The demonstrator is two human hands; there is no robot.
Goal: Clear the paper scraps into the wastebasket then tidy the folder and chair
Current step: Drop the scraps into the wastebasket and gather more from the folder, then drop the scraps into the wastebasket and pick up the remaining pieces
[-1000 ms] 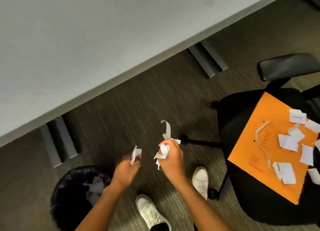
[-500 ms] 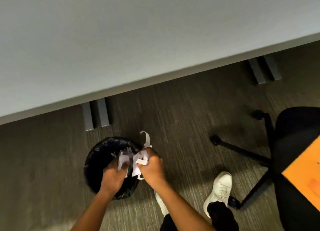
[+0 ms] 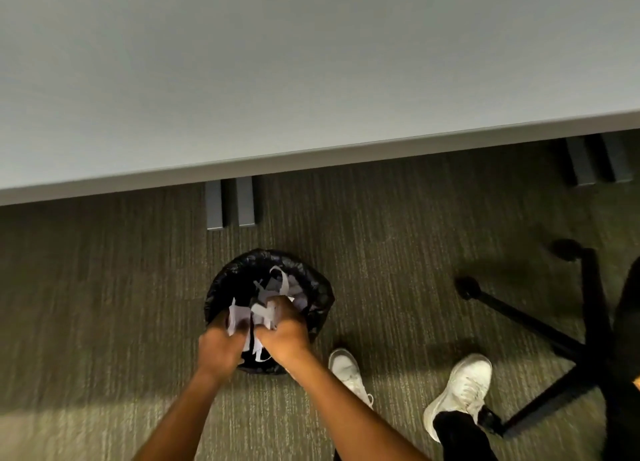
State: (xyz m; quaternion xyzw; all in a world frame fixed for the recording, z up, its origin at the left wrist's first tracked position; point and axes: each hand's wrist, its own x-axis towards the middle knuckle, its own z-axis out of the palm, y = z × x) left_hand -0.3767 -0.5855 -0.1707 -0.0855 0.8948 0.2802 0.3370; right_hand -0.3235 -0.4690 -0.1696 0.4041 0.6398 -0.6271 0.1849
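Both hands low over wastebasket (image 3: 320, 292), black-lined, on carpet just in front of desk (image 3: 277, 79). Left hand (image 3: 218, 348) clutches white paper scraps (image 3: 237, 317); right hand (image 3: 285, 332) clutches more scraps, one curled strip (image 3: 283, 280) sticking up over bin mouth. More scraps already inside bin. Chair (image 3: 588, 339) base at right, well apart; white shoes (image 3: 462, 391) between bin and chair

text: none legible | labels/brands/numbers: none | paper scraps (image 3: 239, 317): any print too blurred to read
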